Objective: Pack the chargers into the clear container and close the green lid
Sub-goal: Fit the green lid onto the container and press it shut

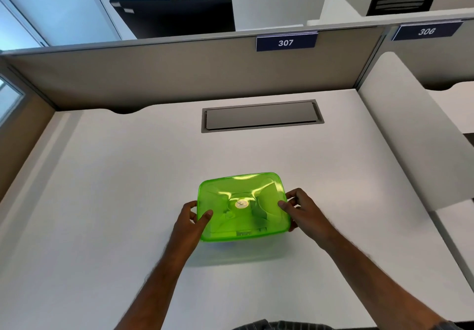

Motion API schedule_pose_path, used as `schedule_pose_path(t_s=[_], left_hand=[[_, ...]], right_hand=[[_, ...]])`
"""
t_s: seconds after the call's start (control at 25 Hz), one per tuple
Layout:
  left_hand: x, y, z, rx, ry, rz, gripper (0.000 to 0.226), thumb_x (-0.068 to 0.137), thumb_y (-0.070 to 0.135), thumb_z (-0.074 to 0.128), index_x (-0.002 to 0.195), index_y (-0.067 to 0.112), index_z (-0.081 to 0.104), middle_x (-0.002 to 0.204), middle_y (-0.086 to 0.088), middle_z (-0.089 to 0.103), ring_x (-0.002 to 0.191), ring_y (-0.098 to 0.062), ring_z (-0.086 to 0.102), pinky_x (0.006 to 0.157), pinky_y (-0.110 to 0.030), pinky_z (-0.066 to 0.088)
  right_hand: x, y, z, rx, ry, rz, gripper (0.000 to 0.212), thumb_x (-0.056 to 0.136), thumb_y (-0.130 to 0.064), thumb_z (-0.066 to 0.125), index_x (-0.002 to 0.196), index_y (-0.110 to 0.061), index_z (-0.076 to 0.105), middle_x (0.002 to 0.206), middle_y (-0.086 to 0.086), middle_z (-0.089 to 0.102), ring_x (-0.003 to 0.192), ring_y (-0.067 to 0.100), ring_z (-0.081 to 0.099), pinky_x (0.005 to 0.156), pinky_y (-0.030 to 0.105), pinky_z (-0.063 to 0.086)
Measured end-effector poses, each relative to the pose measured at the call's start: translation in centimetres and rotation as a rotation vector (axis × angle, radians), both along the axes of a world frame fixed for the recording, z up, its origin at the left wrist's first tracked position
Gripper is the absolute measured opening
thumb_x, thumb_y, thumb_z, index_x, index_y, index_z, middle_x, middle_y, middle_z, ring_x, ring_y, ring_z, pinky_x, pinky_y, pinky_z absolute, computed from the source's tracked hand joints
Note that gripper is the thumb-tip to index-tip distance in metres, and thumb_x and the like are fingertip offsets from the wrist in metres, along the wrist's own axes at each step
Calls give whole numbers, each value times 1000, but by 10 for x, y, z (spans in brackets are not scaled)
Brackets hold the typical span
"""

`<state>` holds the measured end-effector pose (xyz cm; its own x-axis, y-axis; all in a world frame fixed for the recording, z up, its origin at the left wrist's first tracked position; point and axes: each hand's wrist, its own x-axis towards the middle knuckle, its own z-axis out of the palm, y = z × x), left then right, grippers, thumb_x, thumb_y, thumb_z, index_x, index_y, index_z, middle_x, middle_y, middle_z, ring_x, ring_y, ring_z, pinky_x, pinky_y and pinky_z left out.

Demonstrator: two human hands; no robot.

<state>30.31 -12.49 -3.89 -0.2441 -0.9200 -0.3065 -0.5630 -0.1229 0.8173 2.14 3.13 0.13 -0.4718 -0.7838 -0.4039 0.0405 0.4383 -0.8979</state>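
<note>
Green translucent plastic, the lid (pixel 242 206) sits on the container near the desk's (pixel 102 188) front edge. We grasp its short sides, left hand (pixel 191 218), right hand (pixel 304 209); probably light, slick, slightly flexible.

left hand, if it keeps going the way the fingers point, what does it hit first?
The left hand points up-right and is already against the green lid, thumb on top. So the lid comes first; the right hand grips the opposite edge.
</note>
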Motion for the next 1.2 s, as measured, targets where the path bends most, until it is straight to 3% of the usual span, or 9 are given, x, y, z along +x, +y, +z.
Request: schedule_pose_path(t_s=[0.4, 0.68, 0.92, 1.2], left_hand=[[-43, -42, 21, -55, 15, 22, 41, 89, 40, 76, 124, 27, 58, 87, -3, 58, 80, -23, 60, 75, -57, 56], [-74, -109, 27, -86, -12, 6, 40, 90, 39, 74, 124, 24, 59, 81, 2, 54, 76, -18, 58, 73, -46, 54], [-97, -166, 23, -59, -26, -19, 38, 90, 42, 74, 119, 25, 58, 81, -1, 55, 78, -24, 60, 76, -53, 56], [-120, -203, 12, -74, -20, -43, 41, 91, 42, 73, 124, 22, 60, 82, -3, 56, 79, -25, 61, 75, -51, 56]], right_hand=[[-41, -41, 9, -51, -19, -14, 15, 95, -18, 66, 109, -13, 61, 91, 8, 60, 73, 22, 63, 53, 33, 56], [-59, -102, 8, -64, 39, -18, 35, 95, -9, 64, 130, -8, 61, 99, 8, 57, 79, 22, 62, 62, 36, 58], [-75, -150, 5, -71, 91, -60, 45, 92, -1, 66, 136, -7, 58, 112, 15, 59, 76, 21, 63, 62, 32, 56], [-88, -181, -4, -77, 112, -106, 48, 90, 1, 67, 136, -8, 58, 116, 17, 59, 71, 19, 62, 61, 28, 55]])
